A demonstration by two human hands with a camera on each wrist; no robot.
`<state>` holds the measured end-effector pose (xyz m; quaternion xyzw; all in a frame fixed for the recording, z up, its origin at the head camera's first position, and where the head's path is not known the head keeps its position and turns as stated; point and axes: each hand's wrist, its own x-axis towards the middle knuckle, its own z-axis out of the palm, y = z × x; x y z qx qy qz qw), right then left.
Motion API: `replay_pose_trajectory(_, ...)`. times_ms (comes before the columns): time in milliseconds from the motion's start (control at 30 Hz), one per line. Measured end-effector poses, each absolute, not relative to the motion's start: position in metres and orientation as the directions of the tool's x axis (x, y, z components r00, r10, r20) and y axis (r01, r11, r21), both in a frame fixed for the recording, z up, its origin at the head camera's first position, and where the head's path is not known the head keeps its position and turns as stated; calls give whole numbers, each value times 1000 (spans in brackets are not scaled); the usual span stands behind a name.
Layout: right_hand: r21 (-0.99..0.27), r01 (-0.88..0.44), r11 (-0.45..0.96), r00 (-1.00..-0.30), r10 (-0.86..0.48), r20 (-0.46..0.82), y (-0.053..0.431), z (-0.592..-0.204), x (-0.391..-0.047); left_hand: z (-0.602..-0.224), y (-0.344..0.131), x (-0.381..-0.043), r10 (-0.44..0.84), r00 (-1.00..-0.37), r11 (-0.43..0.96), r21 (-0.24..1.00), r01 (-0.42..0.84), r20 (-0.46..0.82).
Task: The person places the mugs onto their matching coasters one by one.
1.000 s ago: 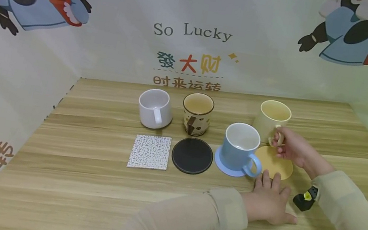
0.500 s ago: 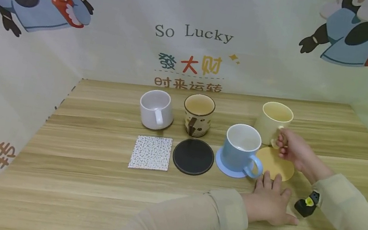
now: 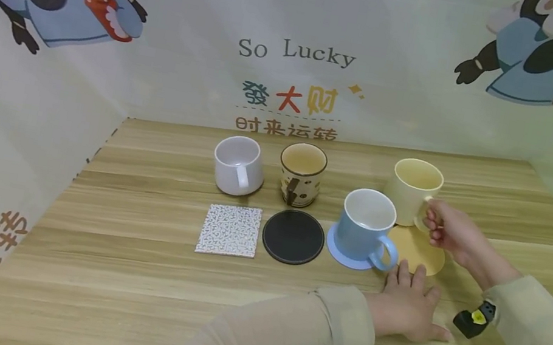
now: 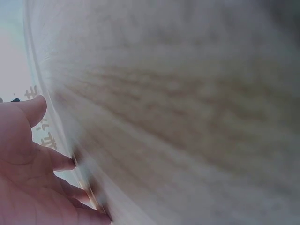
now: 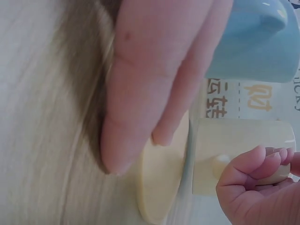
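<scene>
My right hand (image 3: 460, 234) grips the handle of a pale yellow mug (image 3: 404, 198), held upright with its base at the far edge of a round yellow coaster (image 3: 420, 252). The right wrist view shows the curled fingers on that handle, and the mug's body (image 5: 206, 140) close beside the coaster (image 5: 161, 185). Palm down, my left hand (image 3: 409, 307) lies on the table with fingers spread, fingertips at the coaster's near edge. Just left of it a light blue mug (image 3: 362, 228) stands on a round blue coaster (image 3: 341, 260).
Further left lie a round black coaster (image 3: 293, 237) and a square speckled coaster (image 3: 229, 230). Behind them stand a patterned cup (image 3: 300, 180) and a white mug (image 3: 232, 174). Printed cloth (image 3: 185, 58) walls the wooden table (image 3: 123, 287) at the back and sides.
The yellow mug, in my right hand, has come nearer to me, its base now reaching the yellow coaster's far edge. My left hand stays in place; the head view has shifted slightly.
</scene>
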<state>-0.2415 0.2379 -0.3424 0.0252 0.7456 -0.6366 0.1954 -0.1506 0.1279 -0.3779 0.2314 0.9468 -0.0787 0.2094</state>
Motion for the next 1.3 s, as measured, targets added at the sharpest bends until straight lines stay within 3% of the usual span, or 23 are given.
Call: replay_pose_trajectory(1300,-923,270,276,-893,-287,-347,270,-337,-199,-380,127,-152,409,-800,880,-42,473,-439)
